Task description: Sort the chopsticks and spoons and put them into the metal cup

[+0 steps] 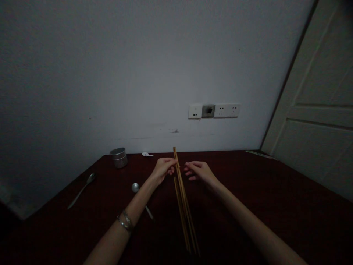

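Several long wooden chopsticks (184,206) run from the near edge of the dark red table (275,206) up toward the wall. My left hand (163,168) pinches them near their far ends, a bracelet on its wrist. My right hand (198,170) hovers just right of the sticks with its fingers curled toward them, not clearly touching. The light is dim.
A small metal cup (119,157) stands at the back left by the wall. A white spoon (147,154) lies next to it. A metal spoon (81,190) lies at the left edge, another spoon (135,187) under my left forearm. Wall sockets (214,110) and a door (317,121) sit behind.
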`<state>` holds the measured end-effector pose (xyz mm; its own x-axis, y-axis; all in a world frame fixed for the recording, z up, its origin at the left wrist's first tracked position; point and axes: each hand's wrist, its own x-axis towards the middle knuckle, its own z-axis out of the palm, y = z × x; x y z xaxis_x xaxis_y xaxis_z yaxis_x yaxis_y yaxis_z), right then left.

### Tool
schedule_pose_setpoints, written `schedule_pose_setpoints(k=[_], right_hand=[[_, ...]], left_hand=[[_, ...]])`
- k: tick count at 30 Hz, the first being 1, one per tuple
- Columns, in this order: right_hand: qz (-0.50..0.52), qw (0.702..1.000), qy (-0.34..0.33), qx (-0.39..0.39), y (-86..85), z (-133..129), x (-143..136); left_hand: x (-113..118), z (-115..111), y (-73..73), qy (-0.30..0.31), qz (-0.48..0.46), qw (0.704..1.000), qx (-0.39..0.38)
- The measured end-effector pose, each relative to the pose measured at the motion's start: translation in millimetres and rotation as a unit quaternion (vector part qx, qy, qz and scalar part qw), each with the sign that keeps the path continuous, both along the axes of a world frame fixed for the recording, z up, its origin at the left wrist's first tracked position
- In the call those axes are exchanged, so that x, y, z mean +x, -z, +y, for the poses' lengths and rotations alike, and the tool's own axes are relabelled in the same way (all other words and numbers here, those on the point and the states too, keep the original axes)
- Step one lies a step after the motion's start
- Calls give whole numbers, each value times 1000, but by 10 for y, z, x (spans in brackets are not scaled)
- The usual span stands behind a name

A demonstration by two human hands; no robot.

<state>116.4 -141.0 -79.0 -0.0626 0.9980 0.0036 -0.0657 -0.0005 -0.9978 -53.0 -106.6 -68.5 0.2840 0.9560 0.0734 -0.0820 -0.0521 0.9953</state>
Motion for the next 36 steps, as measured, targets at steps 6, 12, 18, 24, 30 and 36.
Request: schedule_pose_setpoints(k=[6,12,18,24,30,36], right_hand=[[-36,999,12,27,-156,-22,133],[-65,998,-2,22,-159,-38,130],[-86,996,15,5,-162,-36,167],[-85,996,17,-34,-128,-3,213],[-84,993,11,-80,-17,68,341],[-157,978,4,-140,233,165,288]], left_hand=[[205,-183,9,55,39,998,4],[319,-298,28,74,64,995,1],[334,-271,92,79,63,995,-11],[328,-274,101,100,78,992,-20],[144,-83,99,67,94,993,9],[-113,181,202,-15,81,997,-12]])
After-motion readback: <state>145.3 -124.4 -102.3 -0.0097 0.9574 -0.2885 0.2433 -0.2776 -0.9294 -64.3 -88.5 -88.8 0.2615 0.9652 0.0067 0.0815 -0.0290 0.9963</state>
